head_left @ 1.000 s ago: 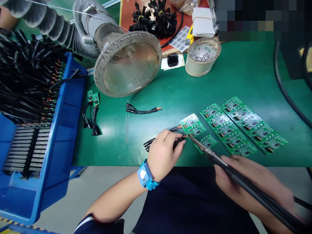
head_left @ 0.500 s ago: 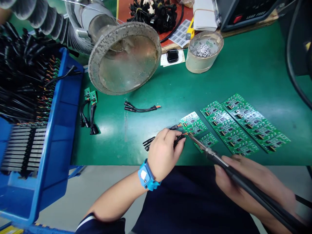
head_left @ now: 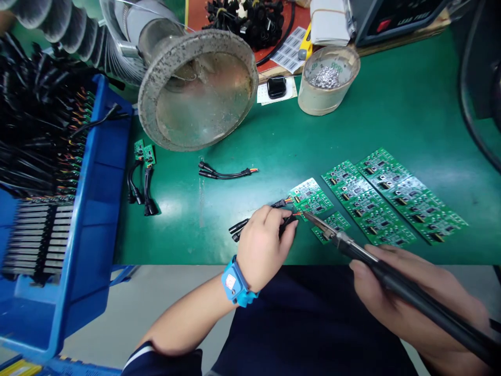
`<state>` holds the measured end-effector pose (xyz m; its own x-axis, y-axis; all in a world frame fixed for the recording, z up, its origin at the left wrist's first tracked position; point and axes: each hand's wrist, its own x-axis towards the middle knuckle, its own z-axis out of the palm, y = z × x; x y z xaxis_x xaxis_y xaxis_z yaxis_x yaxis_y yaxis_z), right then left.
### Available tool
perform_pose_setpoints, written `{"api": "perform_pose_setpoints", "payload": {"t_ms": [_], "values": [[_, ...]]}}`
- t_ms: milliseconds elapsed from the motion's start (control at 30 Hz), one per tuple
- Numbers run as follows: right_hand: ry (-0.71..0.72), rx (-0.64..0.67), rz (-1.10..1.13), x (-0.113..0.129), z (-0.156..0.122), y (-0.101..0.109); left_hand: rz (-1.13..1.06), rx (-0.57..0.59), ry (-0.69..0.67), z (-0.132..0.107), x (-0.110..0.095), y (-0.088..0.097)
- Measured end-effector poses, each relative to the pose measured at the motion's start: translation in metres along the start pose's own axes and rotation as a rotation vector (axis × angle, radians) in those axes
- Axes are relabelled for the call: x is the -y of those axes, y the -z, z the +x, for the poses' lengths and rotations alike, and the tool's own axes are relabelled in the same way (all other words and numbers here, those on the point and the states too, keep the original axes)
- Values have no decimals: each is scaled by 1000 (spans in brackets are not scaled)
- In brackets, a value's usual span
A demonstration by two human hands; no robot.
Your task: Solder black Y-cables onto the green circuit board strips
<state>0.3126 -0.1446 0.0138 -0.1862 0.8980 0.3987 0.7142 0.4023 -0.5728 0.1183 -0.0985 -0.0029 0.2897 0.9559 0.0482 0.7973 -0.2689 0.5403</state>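
Blue wrist strap (head_left: 234, 282), navy sleeve (head_left: 168, 363)

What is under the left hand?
A black cable runs under the left hand, its wire ends meeting the soldering iron tip at a small board. The stretch beneath the palm is hidden.

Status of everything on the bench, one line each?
black cable, wire ends at small board, pinched by left hand
soldering iron, tip at those wire ends, gripped by right hand
board panels, flat on mat, no cables
two cabled boards, lying beside blue bin
loose cable, lying unattached
tub, open, silvery scraps inside
extractor funnel, mouth tilted down toward mat
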Motion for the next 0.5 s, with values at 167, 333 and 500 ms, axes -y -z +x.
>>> {"api": "perform_pose_setpoints", "payload": {"t_ms": [167, 333, 500], "values": [[10, -25, 9, 2, 2, -5, 29, -16, -11, -1, 0, -1], [4, -36, 1, 3, 2, -5, 52, -40, -18, -3, -1, -3], [4, -16, 24, 0, 1, -6, 57, -46, -18, -3, -3, -4]]}}
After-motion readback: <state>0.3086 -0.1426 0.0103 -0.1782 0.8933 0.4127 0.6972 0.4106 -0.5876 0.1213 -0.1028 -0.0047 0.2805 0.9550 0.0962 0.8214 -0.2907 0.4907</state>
